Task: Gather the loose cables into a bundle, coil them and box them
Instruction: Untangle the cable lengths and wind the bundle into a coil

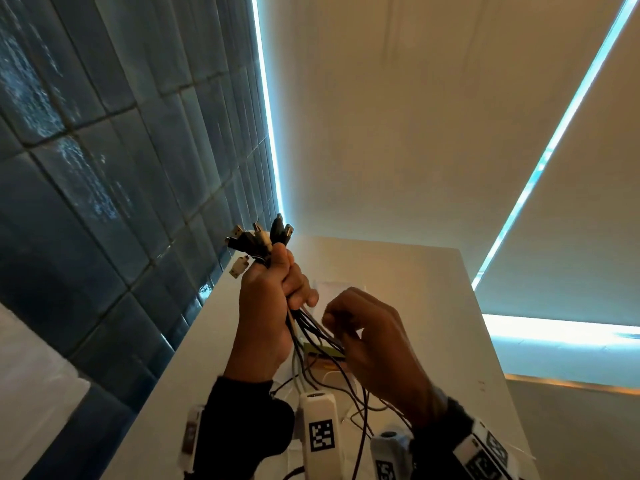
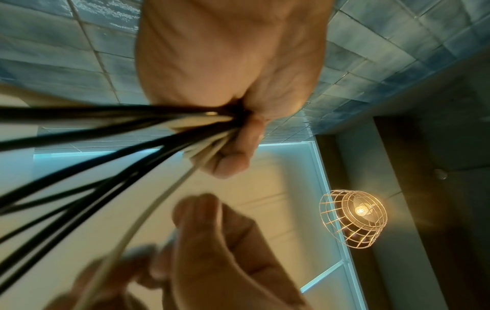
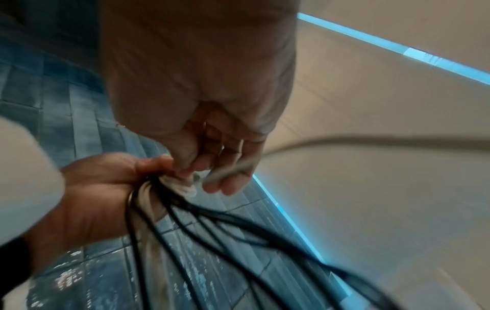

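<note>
My left hand (image 1: 273, 292) is raised above the white table (image 1: 433, 306) and grips a bundle of black and white cables (image 1: 310, 323). Their plugs (image 1: 263, 237) stick out above the fist. The cable lengths hang down to the table. The left wrist view shows that hand (image 2: 238, 130) clamped round the bundle (image 2: 159, 130). Just below and to the right, my right hand (image 1: 346, 327) has its fingers curled. The right wrist view shows a pale cable (image 3: 238, 167) running through the fingers (image 3: 212, 163) of this hand, close to my left hand (image 3: 106, 188).
A blue tiled wall (image 1: 104, 168) runs along the table's left edge. A green-edged object (image 1: 323, 351) lies under the hands, mostly hidden. A small white tag (image 1: 239, 266) dangles from the bundle. A wire-cage lamp (image 2: 355, 218) hangs overhead.
</note>
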